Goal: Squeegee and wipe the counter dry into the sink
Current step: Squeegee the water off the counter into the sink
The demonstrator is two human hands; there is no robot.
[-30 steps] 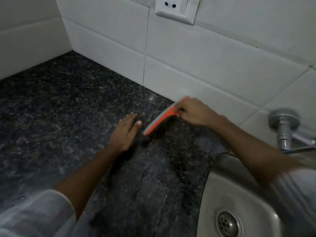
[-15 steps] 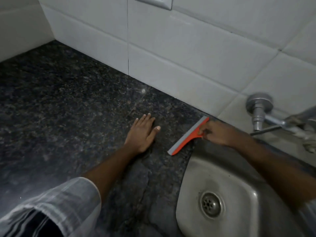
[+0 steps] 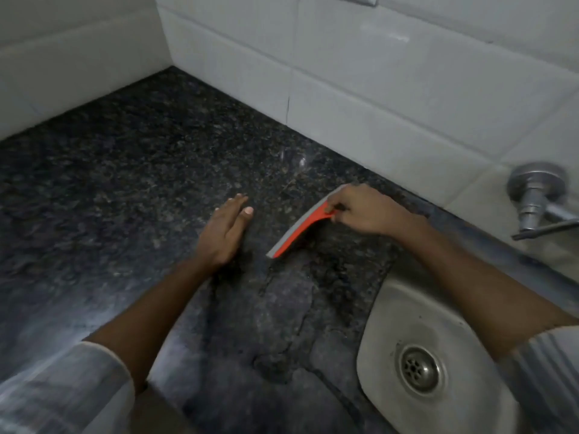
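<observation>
An orange squeegee (image 3: pixel 299 228) with a grey rubber blade lies slanted on the dark speckled granite counter (image 3: pixel 125 189), its blade edge facing left. My right hand (image 3: pixel 366 211) grips its handle at the upper end, close to the tiled wall. My left hand (image 3: pixel 224 231) rests flat on the counter just left of the blade, fingers together and holding nothing. The steel sink (image 3: pixel 388 324) with its round drain (image 3: pixel 421 369) sits at the lower right, a hand's width from the squeegee. Wet streaks and water lines mark the counter between blade and sink.
White wall tiles (image 3: pixel 360 98) run behind the counter and meet a side wall at the left corner. A chrome tap (image 3: pixel 532 195) juts from the wall above the sink at the right. My light sleeves show at both lower corners.
The squeegee went from the wall side to the sink's rim half a second ago, and is now back out on the counter, left of the sink. My left hand stayed flat.
</observation>
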